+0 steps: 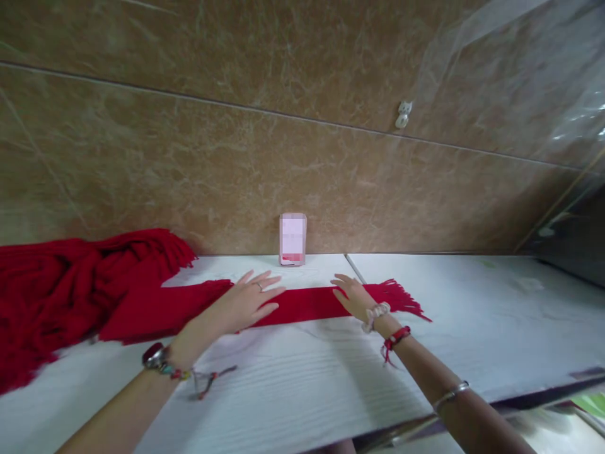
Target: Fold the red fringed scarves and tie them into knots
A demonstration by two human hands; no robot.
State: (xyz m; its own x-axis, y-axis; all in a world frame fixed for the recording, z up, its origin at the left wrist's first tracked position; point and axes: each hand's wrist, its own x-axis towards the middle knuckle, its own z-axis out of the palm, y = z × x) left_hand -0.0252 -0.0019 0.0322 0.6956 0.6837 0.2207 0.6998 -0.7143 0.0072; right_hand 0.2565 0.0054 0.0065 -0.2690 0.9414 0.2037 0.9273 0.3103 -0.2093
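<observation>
A red scarf (pixel 305 305) lies across the white table in a long narrow strip, with its fringe spread at the right end. My left hand (pixel 243 302) rests over the middle of the strip, fingers stretched out and apart, a ring on one finger. Near the fringed end, my right hand (pixel 353 296) is on the cloth with its fingers spread. Neither hand grips the fabric. To the left, the strip runs to a wider red stretch beside a rumpled pile of red scarves (pixel 80 284); where one piece ends and another begins I cannot tell.
A phone (pixel 293 238) with a blurred screen leans upright against the brown tiled wall (pixel 227 170). A small white cat-shaped hook (pixel 403 115) is fixed on the wall. The white table (pixel 293 378) has a seam behind my right hand; its front edge shows at lower right.
</observation>
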